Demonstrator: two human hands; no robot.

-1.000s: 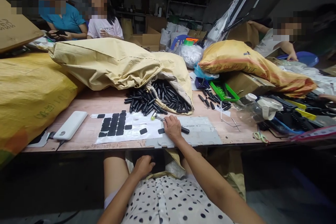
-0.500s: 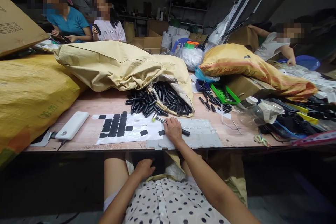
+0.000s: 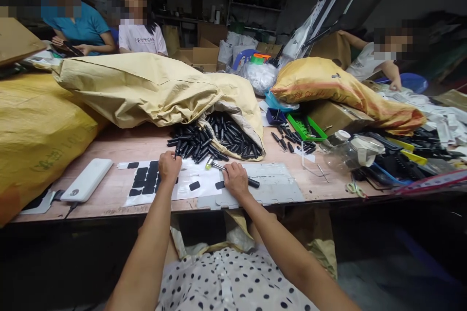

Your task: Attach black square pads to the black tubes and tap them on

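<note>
My right hand (image 3: 236,180) lies closed over a small hammer (image 3: 253,183) with a black handle and a metal head, resting on a grey plate (image 3: 279,189). My left hand (image 3: 170,167) reaches over a white sheet of black pads (image 3: 144,182). Its fingers are curled on a black cylindrical part at the near edge of a pile of such parts (image 3: 207,141). The pile spills out of the mouth of a tan paper sack (image 3: 146,87).
A white power bank (image 3: 86,180) lies at the left on the wooden table (image 3: 120,146), beside a big yellow sack (image 3: 40,126). A green tray (image 3: 306,129), a clear bottle (image 3: 346,148) and black and yellow parts crowd the right. Other people sit at the far side.
My left hand has come up from my lap and reached across the pad sheet to the pile of black parts. My right hand has stayed on the hammer.
</note>
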